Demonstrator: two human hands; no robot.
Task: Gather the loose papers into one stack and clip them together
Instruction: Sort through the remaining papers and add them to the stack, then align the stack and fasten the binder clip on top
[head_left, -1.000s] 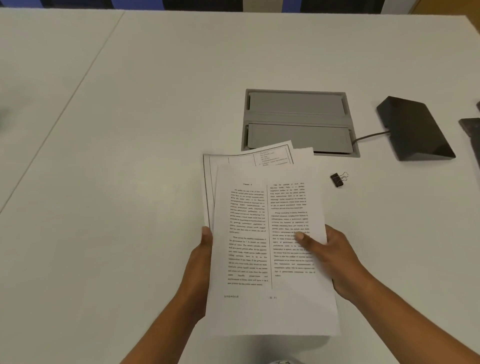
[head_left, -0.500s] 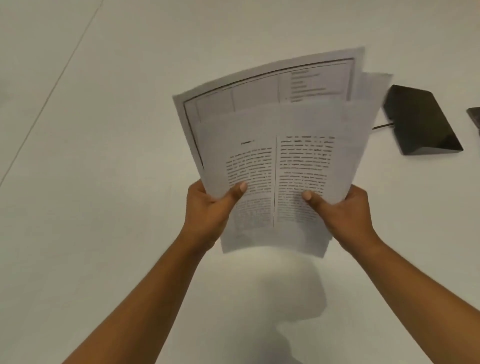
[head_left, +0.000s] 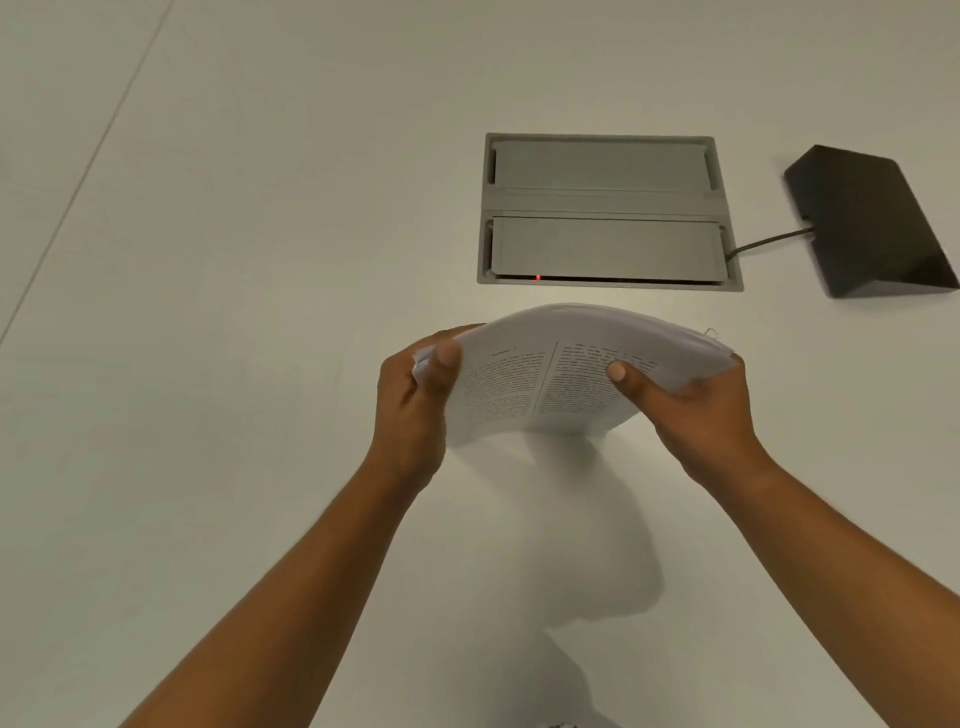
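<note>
Above white table (head_left: 208, 312), left hand (head_left: 410, 400), right hand (head_left: 701, 410) grip bowed papers (head_left: 550, 379).

Both forearms are bare to the frame edge; no sleeves show on either hand (head_left: 410, 410).

Both bare forearms reach forward from the bottom of the view and converge toward the middle. The left hand (head_left: 415, 405) grips the left edge of the stack of papers (head_left: 550, 374), thumb pressed flat on the top sheet, fingers curled out of sight underneath. The right hand (head_left: 696, 410) clasps the right edge likewise, its thumb lying across the printed text. Both wrists are bent slightly inward.
</note>
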